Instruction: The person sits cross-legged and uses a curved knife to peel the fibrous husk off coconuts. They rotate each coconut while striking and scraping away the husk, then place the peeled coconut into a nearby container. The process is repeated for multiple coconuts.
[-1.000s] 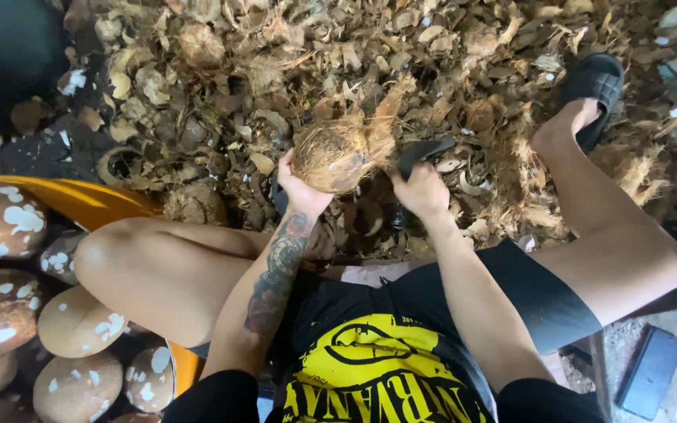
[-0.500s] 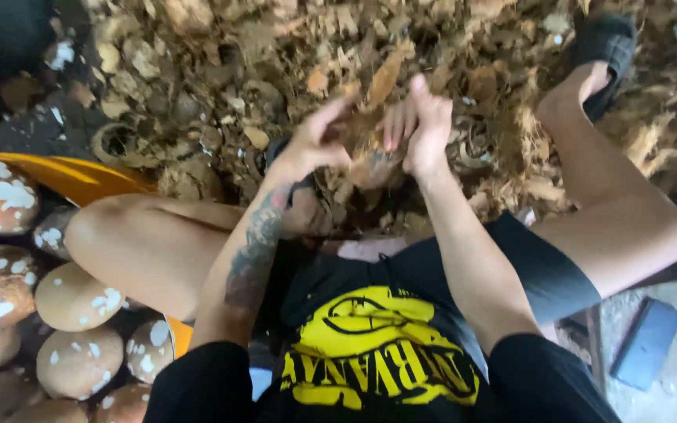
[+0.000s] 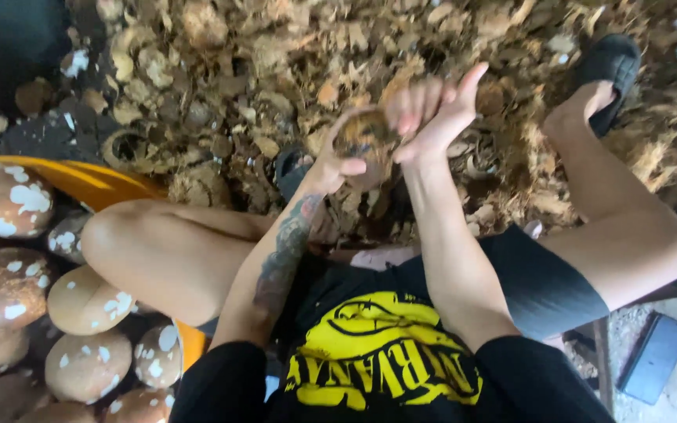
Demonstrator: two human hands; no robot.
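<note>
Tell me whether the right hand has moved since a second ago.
Yes. The right hand has left its spot low beside the coconut and risen farther from the black shorts; it now presses the coconut's side, opposite the left hand.

Black shirt, yellow print, tattooed forearm, black sandal.

One held coconut, two sandals

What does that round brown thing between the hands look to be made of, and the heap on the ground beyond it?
The round thing, held between the left hand and the right hand, looks like a coconut: hard brown shell, matt, with rough fibres; motion blur hides detail. The heap seems to be dry coconut husk: tan, ragged, fibrous scraps and curled shell-like pieces.
</note>
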